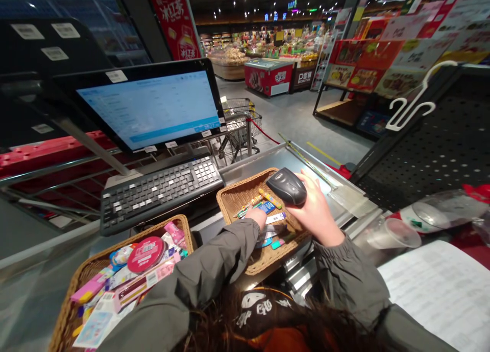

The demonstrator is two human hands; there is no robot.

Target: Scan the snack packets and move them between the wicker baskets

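My right hand (314, 204) is wrapped round a black handheld barcode scanner (287, 186), held over the right side of a wicker basket (229, 194). Down inside that basket is my left hand (257, 217), its fingers bent and pressed together among small goods; whatever they grip is hidden. Close to these fingers lie thin pencil-like sticks (243, 210), a blue packet (267, 207), an orange-yellow stick-shaped item (270, 197) and a white packet (275, 218). A small green item (277, 244) rests nearer me in the basket.
A second wicker basket (69, 296), full of packaged goods and a round red tub (146, 255), stands at left. Behind are a keyboard (164, 188) and monitor (153, 107). At right are a plastic cup (396, 234), a paper sheet (440, 290) and a white hanger (409, 107).
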